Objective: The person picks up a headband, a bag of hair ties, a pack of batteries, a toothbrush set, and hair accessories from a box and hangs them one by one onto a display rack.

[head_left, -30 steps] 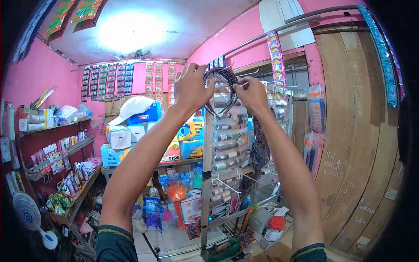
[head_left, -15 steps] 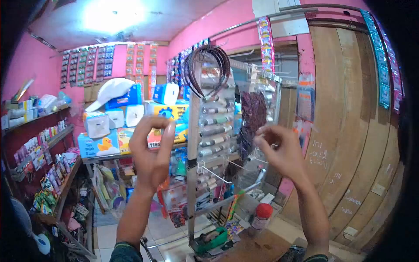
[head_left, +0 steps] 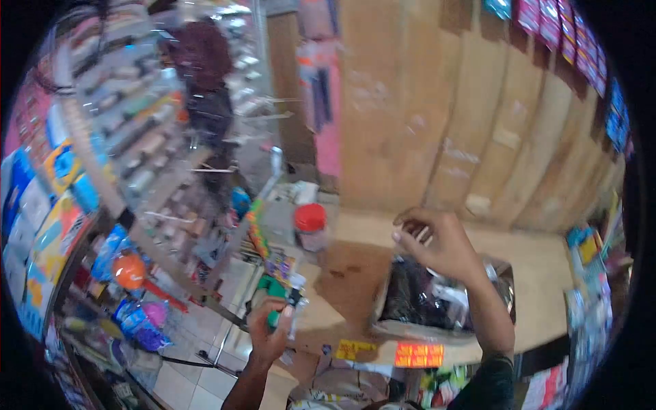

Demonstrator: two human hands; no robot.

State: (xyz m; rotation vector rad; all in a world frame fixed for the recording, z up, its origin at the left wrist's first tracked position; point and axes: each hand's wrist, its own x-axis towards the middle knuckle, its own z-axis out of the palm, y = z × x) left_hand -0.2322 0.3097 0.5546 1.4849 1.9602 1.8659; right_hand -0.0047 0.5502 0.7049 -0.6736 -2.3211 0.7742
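Low in the view, my left hand (head_left: 266, 338) has its thumb and fingers curved apart. A bit of green shows in the gap between them; blur hides whether it lies behind the hand. Right beside those fingertips is a green tape dispenser (head_left: 268, 287) on the counter. My right hand (head_left: 441, 246) is raised, fingers bent and thumb apart, with nothing visible in it. Below and behind it is an open box (head_left: 410, 328) containing dark plastic-wrapped packets (head_left: 408, 294).
A red-lidded jar (head_left: 311, 225) stands on the wooden counter (head_left: 540, 266). To the left is a metal display rack (head_left: 160, 266) with hanging goods. Yellow (head_left: 355, 350) and orange-red sachets (head_left: 419, 354) lie along the front. Wood panelling (head_left: 389, 137) forms the back.
The view has swung right and down, bringing the box into sight. My left hand now appears lower, by the tape dispenser; my right hand appears over the box. Both keep their curved shape.
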